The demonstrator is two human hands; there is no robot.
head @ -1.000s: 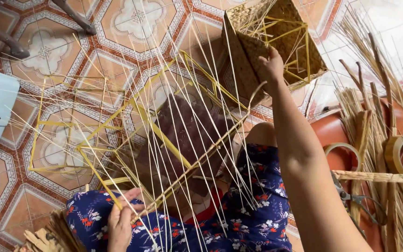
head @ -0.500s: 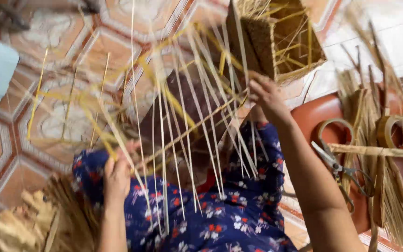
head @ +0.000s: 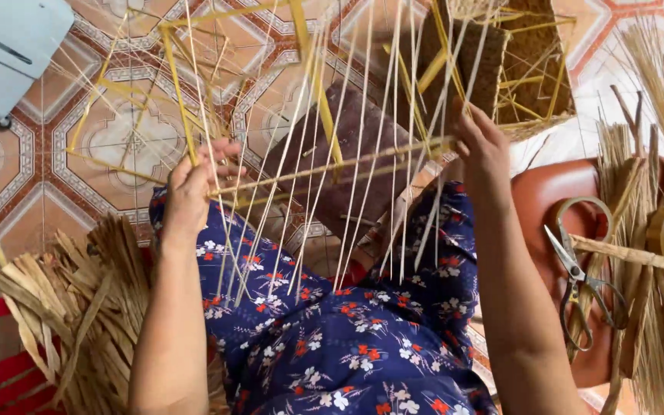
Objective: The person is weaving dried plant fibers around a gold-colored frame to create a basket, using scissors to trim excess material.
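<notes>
Left hand (head: 194, 192) and right hand (head: 482, 142) each pinch an end of the horizontal cane strip (head: 332, 165) crossing the loose upright splints (head: 363, 192) above the lap; uneven tension may spring splints out of weave.

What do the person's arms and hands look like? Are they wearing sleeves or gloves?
No gloves and no sleeves in view. Both forearms are bare down to the fingers. The left hand and the right hand show no rings, watch or bracelets that I can see. Below the arms, the person wears dark blue cloth with small red and white flowers.
</notes>
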